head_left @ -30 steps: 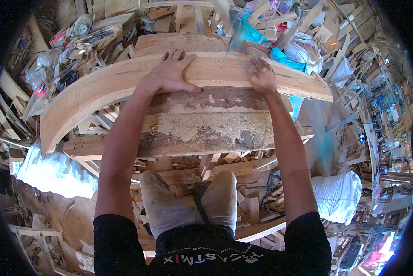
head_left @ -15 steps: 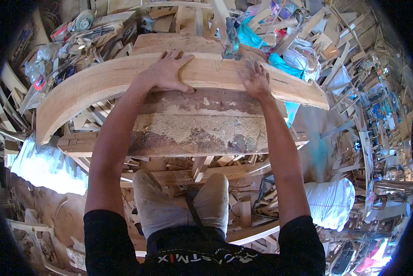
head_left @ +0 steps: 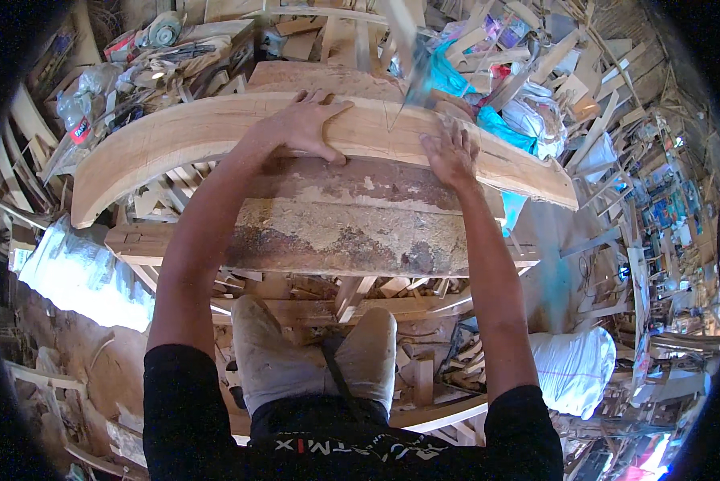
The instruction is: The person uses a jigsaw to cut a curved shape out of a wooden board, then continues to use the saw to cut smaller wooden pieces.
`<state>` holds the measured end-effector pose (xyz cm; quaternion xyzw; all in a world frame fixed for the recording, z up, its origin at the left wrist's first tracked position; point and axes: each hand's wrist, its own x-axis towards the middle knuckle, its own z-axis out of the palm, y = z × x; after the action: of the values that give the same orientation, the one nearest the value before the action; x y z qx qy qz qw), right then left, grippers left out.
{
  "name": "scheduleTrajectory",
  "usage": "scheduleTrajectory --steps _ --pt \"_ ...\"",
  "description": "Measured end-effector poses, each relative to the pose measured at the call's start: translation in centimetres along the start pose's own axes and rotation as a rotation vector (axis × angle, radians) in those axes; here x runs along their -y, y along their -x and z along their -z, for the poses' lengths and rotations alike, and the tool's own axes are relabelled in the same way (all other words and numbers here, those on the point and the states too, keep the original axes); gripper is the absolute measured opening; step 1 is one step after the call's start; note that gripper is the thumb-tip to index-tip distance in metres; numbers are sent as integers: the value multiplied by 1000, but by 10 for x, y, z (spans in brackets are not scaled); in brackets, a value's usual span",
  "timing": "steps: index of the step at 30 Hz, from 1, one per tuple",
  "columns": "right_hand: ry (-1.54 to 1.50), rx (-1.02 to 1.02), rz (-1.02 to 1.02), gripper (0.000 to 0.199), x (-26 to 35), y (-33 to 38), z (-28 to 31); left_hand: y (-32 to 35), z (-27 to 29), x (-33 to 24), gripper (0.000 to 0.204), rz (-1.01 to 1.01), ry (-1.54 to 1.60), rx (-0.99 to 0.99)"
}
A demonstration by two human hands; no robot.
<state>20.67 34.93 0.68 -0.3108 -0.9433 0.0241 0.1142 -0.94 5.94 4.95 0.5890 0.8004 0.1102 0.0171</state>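
A long, curved, pale wooden plank (head_left: 368,132) lies across a worn, dust-caked wooden worktop (head_left: 344,228) in front of me. Pencil lines run over its upper face, with a pointed mark between my hands. My left hand (head_left: 308,128) rests on the plank left of that mark, fingers spread, thumb at the near edge. To the right of the mark, my right hand (head_left: 452,151) lies with its fingers on the plank, somewhat blurred. A blurred dark and teal machine part (head_left: 418,76) comes down at the plank's far edge, between the hands; its contact with the wood is unclear.
Offcuts and a plastic bottle (head_left: 75,116) are heaped at the far left. Teal cloth (head_left: 448,68) and white sacks (head_left: 532,112) lie among scraps at the far right. A full white sack (head_left: 575,370) stands right of my legs; timber lies under the worktop.
The whole view has tilted slightly. Plank and both hands appear a little further right, with both hands still on the wood. Any sliding of the plank on the worktop is too small to tell.
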Motion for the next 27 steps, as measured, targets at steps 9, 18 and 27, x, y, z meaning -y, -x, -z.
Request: scheduleTrajectory --steps 9,18,27 --pt "70 -88 75 79 -21 -16 -24 -13 -9 -36 105 270 188 17" --pt "-59 -246 277 77 -40 -60 -6 -31 -63 -61 57 374 -3 -610" --pt "-15 -376 300 60 -38 -69 -26 -23 -53 -64 50 385 -17 -531"
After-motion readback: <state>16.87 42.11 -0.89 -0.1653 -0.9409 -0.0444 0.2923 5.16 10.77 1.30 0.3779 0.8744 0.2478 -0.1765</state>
